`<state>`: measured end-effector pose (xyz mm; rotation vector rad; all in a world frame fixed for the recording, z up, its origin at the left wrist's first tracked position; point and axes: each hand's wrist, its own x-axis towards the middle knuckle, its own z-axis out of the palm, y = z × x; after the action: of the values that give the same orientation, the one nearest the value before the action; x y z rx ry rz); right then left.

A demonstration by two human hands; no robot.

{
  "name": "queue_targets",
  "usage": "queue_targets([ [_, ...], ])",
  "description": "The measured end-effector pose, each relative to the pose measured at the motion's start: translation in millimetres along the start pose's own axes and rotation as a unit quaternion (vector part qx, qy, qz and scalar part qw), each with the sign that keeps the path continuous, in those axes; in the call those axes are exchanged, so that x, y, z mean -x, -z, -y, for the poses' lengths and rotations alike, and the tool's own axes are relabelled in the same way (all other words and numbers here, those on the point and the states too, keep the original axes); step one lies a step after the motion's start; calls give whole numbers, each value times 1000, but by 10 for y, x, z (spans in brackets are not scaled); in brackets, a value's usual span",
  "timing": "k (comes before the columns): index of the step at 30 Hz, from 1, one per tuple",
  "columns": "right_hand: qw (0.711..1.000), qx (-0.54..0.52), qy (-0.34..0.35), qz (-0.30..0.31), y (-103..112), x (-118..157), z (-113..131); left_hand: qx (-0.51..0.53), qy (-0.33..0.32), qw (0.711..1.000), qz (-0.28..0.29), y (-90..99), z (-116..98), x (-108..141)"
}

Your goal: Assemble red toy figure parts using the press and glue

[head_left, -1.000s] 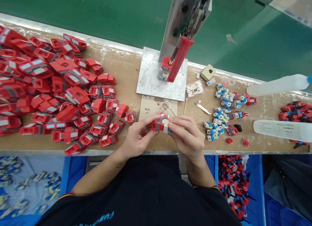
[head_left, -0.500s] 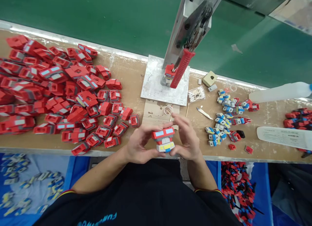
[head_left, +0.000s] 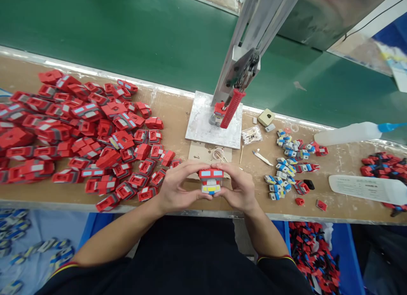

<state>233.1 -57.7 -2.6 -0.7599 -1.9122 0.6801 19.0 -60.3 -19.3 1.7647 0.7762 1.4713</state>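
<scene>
Between my two hands is a small toy robot torso, red on top with two light-blue windows and a white, yellow and blue lower part. My left hand pinches it from the left, fingers along the top and thumb at the bottom. From the right, my right hand holds it the same way. The piece is above the table's front edge. Behind it stands a hand press with a red handle, and another red piece sits under its tip on the metal plate.
A big heap of red torso parts covers the left of the table. To the right lie white-blue parts, a bag of cotton swabs, a small knife and two white bottles. Blue bins with parts stand below the front edge.
My right fingers have closed down onto the piece's top edge, where they were raised before. Both hands now press it evenly from the sides. The head view has shifted.
</scene>
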Motion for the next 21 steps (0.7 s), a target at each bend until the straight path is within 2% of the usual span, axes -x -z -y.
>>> queue_targets([
  [2, 1000, -1, -4, 18, 128, -76, -58, -10, 25, 999, 34, 153, 19, -94],
  [4, 1000, 13, -20, 19, 300, -196, -155, -42, 37, 994, 91, 388, 77, -313],
  [7, 996, 34, -68, 53, 492, -457, -384, -130, 49, 976, 167, 728, 286, -851],
  [9, 991, 19, -97, 91, 513, -642, -556, -175, 61, 950, 253, 827, 497, -1248],
  [11, 988, -19, -111, 109, 477, -777, -672, -194, 65, 917, 344, 798, 720, -1569],
  [14, 987, -80, -96, 102, 455, -838, -613, -185, 43, 893, 408, 626, 983, -1807],
  [16, 987, -115, -71, 85, 511, -862, -411, -158, 36, 896, 413, 525, 1084, -1828],
  [18, 987, -145, -42, 54, 608, -995, -150, -125, 44, 905, 404, 479, 1138, -1801],
  [21, 984, -178, -11, -13, 787, -1513, 147, -73, 66, 917, 386, 494, 1171, -1764],
])
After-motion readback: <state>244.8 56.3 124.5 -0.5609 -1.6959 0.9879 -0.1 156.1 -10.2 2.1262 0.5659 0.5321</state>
